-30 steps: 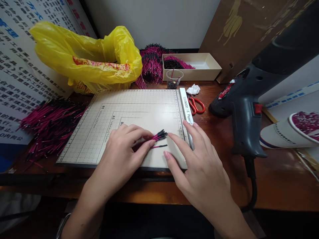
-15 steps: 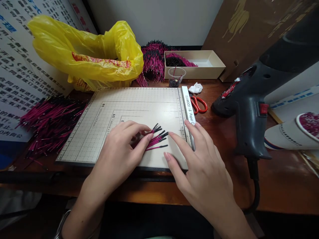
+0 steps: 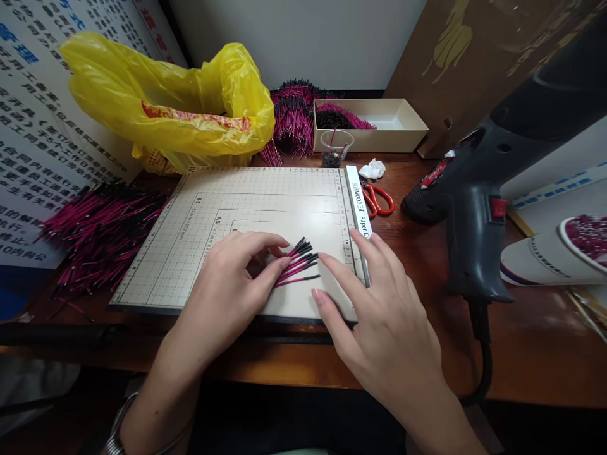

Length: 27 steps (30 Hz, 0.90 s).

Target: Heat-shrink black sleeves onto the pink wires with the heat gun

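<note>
My left hand [image 3: 237, 272] is closed round a small bunch of magenta wires [image 3: 294, 265] with black tips. The tips fan out to the right from between thumb and forefinger, low over the cream paper cutter board [image 3: 184, 246]. The other ends are hidden under my palm. Beside the tips, my right hand [image 3: 379, 303] is open with its fingers spread. Its forefinger is at the black tips, and its middle and ring fingers rest by the white cutter rail [image 3: 359, 202]. Nothing shows in its grasp.
Magenta wire heaps lie left [image 3: 104, 227] and behind [image 3: 294, 117]. A yellow bag [image 3: 190, 133], a cream box [image 3: 379, 140], a plastic cup [image 3: 336, 151], red-handled scissors [image 3: 389, 201] and white tissue [image 3: 372, 168] surround the board. Right are a heat gun [image 3: 474, 234] and paper cup [image 3: 535, 260].
The black tips in my left hand are spread slightly differently, with the upper ones shifted a little to the right. Both hands are nearly where they were. The whole view has shifted slightly.
</note>
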{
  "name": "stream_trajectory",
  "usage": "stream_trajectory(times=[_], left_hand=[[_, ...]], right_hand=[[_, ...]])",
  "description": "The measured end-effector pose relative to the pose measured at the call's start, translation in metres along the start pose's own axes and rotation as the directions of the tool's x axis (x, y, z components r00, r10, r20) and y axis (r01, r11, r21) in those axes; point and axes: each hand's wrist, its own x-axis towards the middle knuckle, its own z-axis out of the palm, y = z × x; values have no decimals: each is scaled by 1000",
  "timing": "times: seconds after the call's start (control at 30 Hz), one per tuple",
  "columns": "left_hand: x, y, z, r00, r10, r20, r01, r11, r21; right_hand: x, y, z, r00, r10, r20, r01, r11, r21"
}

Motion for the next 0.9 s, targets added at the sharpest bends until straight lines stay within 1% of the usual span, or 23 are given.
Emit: stream_trajectory(times=[0.17, 0.4, 0.6, 0.9], left_hand=[[0, 0, -1, 999, -36, 15, 36, 999, -26], [3, 0, 1, 1000, 17, -17, -17, 999, 28], [6, 0, 0, 1000, 12, -24, -11, 999, 43], [2, 2, -4, 1000, -1, 0, 1, 999, 53]], right_hand=[[-1, 0, 0, 1000, 5, -7, -5, 1000, 6], [0, 0, 0, 1000, -7, -18, 7, 1000, -5], [1, 0, 2, 1000, 1, -13, -1, 1000, -2], [-1, 0, 1, 1000, 1, -13, -1, 1000, -4]])
